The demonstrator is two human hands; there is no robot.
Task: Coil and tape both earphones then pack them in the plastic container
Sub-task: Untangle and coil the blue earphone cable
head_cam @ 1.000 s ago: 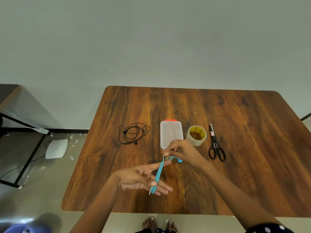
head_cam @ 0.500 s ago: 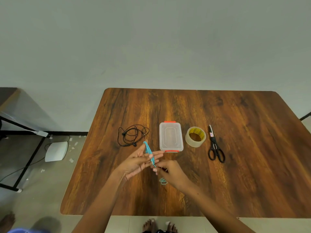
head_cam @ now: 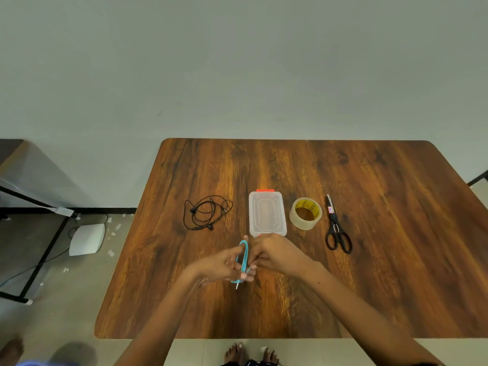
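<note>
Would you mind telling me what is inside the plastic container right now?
Through the clear lid, the plastic container looks empty. Its near edge is covered by the right hand, so that strip cannot be checked.

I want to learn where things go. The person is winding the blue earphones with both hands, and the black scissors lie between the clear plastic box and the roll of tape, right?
Not quite. The head view shows the roll of clear tape lies between the clear plastic box and the black scissors. Both hands, left and right, do hold the blue earphones.
</note>
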